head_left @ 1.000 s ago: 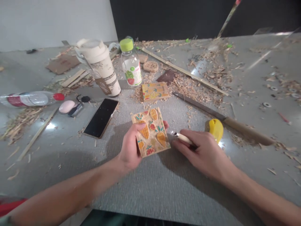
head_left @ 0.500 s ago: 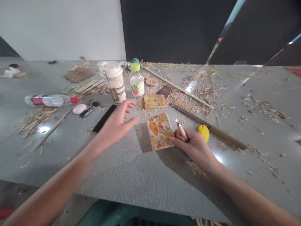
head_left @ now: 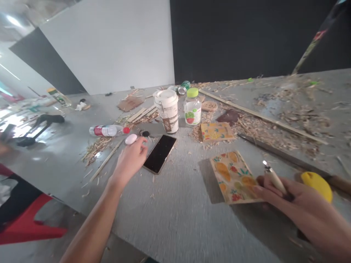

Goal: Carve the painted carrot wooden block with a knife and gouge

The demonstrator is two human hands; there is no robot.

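My left hand (head_left: 131, 156) is over the table beside a pale pink oval object (head_left: 131, 138). Its fingers are bent and slightly apart, and what lies beneath them is hidden. Just right of it lies a black phone (head_left: 160, 153). My right hand (head_left: 298, 204) is closed, pinching the corner of a flat, square fruit-patterned piece (head_left: 233, 177). The same hand also grips a small wooden-handled tool (head_left: 275, 179) with a bright metal tip, pointing up and away. A yellow rounded object (head_left: 317, 186) sits behind that hand.
A white lidded cup (head_left: 168, 113) and a green-capped bottle (head_left: 192, 107) stand beyond the phone. A red-capped bottle (head_left: 108, 130) lies at left. Behind the right hand rests a long blade (head_left: 276, 151). Wood shavings, a second patterned piece (head_left: 216, 131) and a long strip (head_left: 263, 117) lie around.
The view has swung left. My left hand has moved left, past the phone, to beside the pink oval object. My right hand still holds the patterned piece and the tool.
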